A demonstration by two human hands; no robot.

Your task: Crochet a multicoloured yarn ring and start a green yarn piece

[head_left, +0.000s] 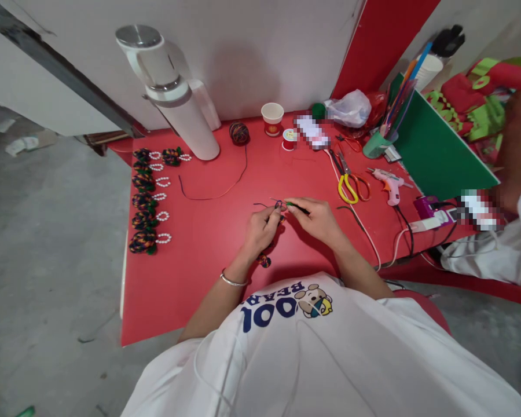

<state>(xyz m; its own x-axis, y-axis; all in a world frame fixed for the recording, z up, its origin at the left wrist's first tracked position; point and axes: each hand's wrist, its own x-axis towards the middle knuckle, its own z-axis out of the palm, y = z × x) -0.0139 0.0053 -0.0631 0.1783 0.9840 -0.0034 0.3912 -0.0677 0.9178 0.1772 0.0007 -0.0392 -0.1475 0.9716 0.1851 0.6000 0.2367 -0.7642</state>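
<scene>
My left hand (264,229) pinches a small piece of multicoloured yarn work between thumb and fingers, over the middle of the red table. Part of this dark, multicoloured yarn piece (264,261) shows below that hand; the rest is hidden under the palm. In my right hand (319,219) is a slim crochet hook (303,210) with a dark and green handle, its tip close to the left fingertips. A loop of purple yarn (278,204) stands up at the left thumb. A loose dark yarn end lies just left of the fingers.
Knotted yarn ornaments (143,242) with white bead loops line the table's left side. Behind stand a yarn ball (239,133), a white flask (186,116), a paper cup (272,119) and a thread spool (289,139). Scissors (348,182) and a pink glue gun (389,184) lie right, near cables.
</scene>
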